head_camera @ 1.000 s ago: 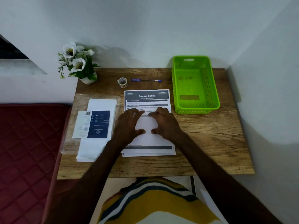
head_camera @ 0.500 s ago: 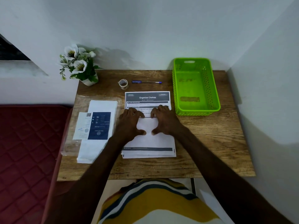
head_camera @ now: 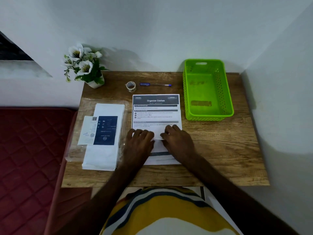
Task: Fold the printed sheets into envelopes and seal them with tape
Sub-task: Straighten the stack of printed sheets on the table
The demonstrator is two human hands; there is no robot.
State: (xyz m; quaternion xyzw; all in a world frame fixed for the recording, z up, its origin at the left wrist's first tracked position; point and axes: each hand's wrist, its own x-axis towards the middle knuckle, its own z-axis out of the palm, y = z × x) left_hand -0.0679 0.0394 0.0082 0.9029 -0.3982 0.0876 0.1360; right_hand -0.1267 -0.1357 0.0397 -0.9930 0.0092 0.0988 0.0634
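A printed sheet (head_camera: pixel 156 109) headed "Organize Clothes" lies on top of a small stack in the middle of the wooden table (head_camera: pixel 220 150). Both hands rest side by side on its lower half. My left hand (head_camera: pixel 140 141) and my right hand (head_camera: pixel 177 139) press down with bent fingers, thumbs nearly meeting over a bright white patch of paper. I cannot tell whether a fold is raised between them. A small roll of clear tape (head_camera: pixel 131 86) stands beyond the sheet. White envelopes (head_camera: pixel 103 150) lie to the left on a plastic sleeve, with a dark blue card on top.
A blue pen (head_camera: pixel 155 84) lies beside the tape. A green plastic basket (head_camera: pixel 225 92) stands at the back right. A pot of white flowers (head_camera: pixel 84 67) occupies the back left corner. Walls close the back and right; a red mattress (head_camera: pixel 30 158) borders the left.
Both hands have slid toward me down the sheet, uncovering more of the printed text. The view has tilted slightly.
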